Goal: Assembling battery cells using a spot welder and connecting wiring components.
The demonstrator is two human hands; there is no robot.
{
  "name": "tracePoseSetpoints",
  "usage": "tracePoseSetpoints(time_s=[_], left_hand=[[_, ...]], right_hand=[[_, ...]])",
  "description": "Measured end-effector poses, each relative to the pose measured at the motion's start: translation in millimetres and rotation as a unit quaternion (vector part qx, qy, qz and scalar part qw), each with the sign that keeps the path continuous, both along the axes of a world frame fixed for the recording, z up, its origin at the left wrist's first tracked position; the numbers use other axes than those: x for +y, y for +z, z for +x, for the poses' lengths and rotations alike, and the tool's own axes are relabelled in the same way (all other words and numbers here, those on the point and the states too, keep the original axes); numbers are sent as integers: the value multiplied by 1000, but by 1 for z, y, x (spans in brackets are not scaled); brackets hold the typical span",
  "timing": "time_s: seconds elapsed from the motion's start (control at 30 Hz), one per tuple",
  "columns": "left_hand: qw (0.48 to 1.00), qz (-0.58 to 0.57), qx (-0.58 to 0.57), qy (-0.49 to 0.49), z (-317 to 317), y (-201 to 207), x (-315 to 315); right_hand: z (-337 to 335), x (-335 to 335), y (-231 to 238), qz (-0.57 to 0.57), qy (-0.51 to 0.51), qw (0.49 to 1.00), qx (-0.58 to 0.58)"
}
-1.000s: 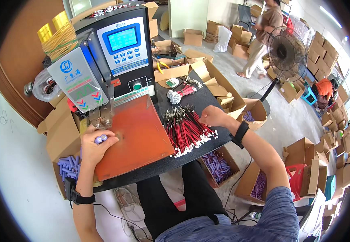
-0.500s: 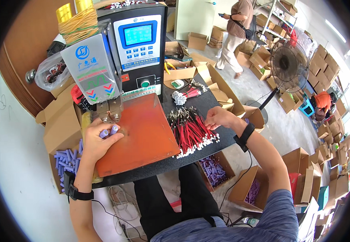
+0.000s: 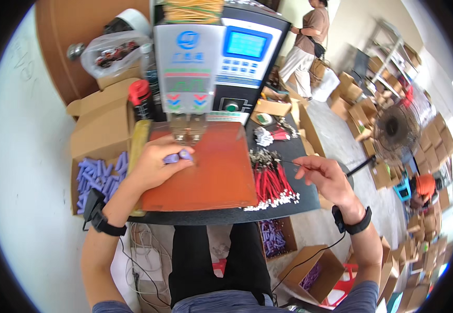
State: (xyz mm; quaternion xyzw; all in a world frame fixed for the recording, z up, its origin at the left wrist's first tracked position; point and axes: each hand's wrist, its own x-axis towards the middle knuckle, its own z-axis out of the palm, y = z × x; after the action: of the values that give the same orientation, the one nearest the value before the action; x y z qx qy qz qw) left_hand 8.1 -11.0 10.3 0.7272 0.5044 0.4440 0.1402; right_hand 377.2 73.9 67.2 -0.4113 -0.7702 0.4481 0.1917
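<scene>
My left hand (image 3: 155, 166) is closed around two purple cylindrical battery cells (image 3: 178, 156), their ends facing up. It rests over an orange-brown board (image 3: 211, 180), just below the metal electrode tips (image 3: 187, 133) of a spot welder (image 3: 192, 68). On the right, my right hand (image 3: 326, 180) pinches a thin dark wire lead (image 3: 289, 163) that stretches left toward the pile of red-and-black wire leads (image 3: 273, 182) with white connectors. Whether this lead is fully free of the pile I cannot tell.
A carton of purple cells (image 3: 96, 180) stands left of the board. A smaller bundle of leads (image 3: 273, 135) lies behind the pile. Below the black table (image 3: 211, 216) are more cartons of cells (image 3: 276, 237). A fan (image 3: 396, 130) and a walking person (image 3: 310, 41) are farther off.
My right hand has drawn back to the right from the pile with a lead in its fingers. My left hand still holds the two cells under the welder. The view has turned.
</scene>
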Motion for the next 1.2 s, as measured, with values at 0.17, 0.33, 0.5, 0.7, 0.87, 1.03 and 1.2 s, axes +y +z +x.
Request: tracePoseSetpoints(time_s=[0.17, 0.33, 0.5, 0.7, 0.87, 1.03, 1.2], left_hand=[[999, 25, 16, -17, -3, -4, 3], [999, 0, 39, -28, -6, -8, 2], [999, 15, 38, -29, -6, -16, 7], [999, 3, 30, -21, -9, -19, 7], [999, 5, 42, -14, -9, -17, 7], [999, 1, 38, -17, -8, -15, 7], [1000, -5, 20, -11, -8, -15, 7]], right_hand=[[-79, -6, -17, 174, 3, 983, 62], [-155, 8, -38, 208, 35, 976, 60], [-188, 16, -56, 169, 69, 971, 153], [-191, 6, -69, 201, 28, 959, 198], [-188, 5, -69, 194, 34, 952, 236], [-189, 10, -77, 187, 53, 939, 284], [-190, 11, -76, 207, 56, 937, 276]])
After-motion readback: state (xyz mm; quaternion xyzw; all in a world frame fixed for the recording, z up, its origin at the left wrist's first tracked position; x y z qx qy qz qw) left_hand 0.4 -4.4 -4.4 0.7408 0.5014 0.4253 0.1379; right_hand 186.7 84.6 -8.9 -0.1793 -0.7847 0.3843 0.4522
